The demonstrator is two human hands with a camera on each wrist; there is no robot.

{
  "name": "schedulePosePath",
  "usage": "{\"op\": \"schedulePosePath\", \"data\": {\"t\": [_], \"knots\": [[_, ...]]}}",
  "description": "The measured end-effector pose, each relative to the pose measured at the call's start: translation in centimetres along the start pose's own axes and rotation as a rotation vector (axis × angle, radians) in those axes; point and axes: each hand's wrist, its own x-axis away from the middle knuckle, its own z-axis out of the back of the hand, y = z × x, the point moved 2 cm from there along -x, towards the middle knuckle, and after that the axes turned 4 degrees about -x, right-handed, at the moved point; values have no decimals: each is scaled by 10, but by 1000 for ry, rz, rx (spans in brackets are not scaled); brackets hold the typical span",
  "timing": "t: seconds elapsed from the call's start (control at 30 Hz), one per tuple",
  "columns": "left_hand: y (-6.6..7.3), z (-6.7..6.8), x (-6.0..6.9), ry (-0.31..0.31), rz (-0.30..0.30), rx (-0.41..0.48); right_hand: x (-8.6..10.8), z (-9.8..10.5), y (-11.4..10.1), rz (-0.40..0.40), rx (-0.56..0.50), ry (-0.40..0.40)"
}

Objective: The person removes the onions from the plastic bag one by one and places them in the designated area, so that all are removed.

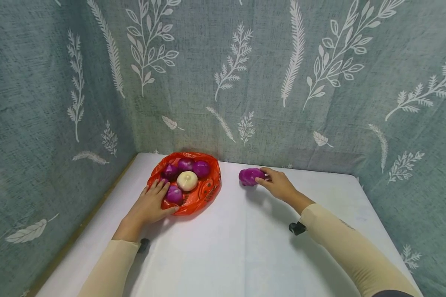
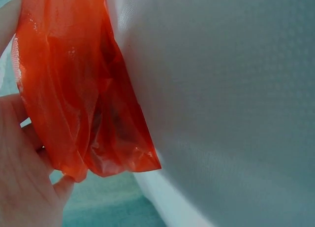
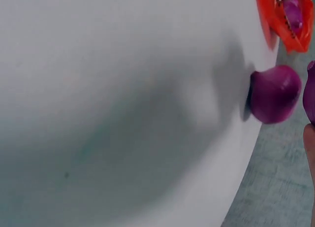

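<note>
A red plastic bag (image 1: 209,189) sits with its mouth spread wide at the left. Inside lie several purple onions (image 1: 201,169) and one pale, whitish onion-like bulb (image 1: 187,181). My left hand (image 1: 152,204) rests over the bag's near left rim, fingers spread and fairly straight, thumb along the near edge. Right of the bag, my right hand (image 1: 280,187) holds a purple onion (image 3: 309,96) between thumb and fingers. Close to it, another purple onion (image 3: 275,94) stands on the table. In the head view the two onions overlap, so their outlines merge.
A white cloth covers the table (image 1: 215,251). Green-grey curtains (image 1: 245,119) with white leaf prints stand along its back and sides. Dark small devices (image 1: 297,228) sit at both wrists.
</note>
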Motion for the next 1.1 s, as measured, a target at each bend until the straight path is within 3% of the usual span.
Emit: {"op": "schedulePosePath", "data": {"t": [0.87, 1.1], "knots": [[-4, -2, -1, 9, -3, -13, 11, 17, 61, -103, 26, 87], [-3, -2, -2, 22, -3, -18, 11, 18, 68, -130, 11, 78]]}}
